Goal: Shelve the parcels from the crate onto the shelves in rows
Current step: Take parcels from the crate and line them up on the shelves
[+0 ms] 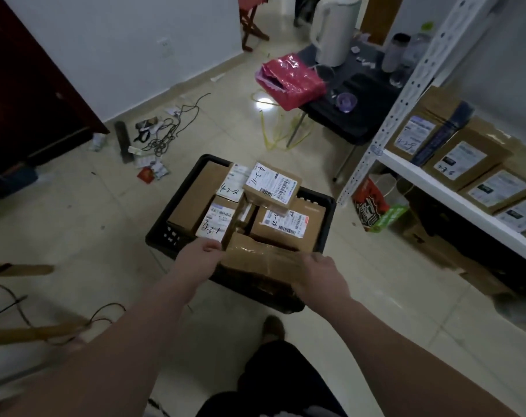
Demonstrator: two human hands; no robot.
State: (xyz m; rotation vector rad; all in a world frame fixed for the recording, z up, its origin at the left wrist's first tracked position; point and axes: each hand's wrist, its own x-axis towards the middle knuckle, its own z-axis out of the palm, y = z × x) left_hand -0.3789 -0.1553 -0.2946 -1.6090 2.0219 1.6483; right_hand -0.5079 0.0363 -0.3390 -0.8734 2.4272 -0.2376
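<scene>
Head view looks down at a tiled floor. Far to the left, tangled cables lie on it. Next comes the black crate, sitting on the floor and full of labelled parcels.

At the near side of the crate, the left hand has its grip closed round the left end of a taped parcel. This box is brown and wrapped in shiny tape. The right hand has its grip closed over the right end, so both hands hold one box. It lies on the near edge of the crate.

I think the box is stiff card, so it will keep its shape. The tape may be slippery, so holding both ends, with fingers under the edges, seems safest. It needs two hands, so it may be a bit heavy.

On the right stands the white shelf. A row of parcels already sits there, and this box probably goes next to them.
</scene>
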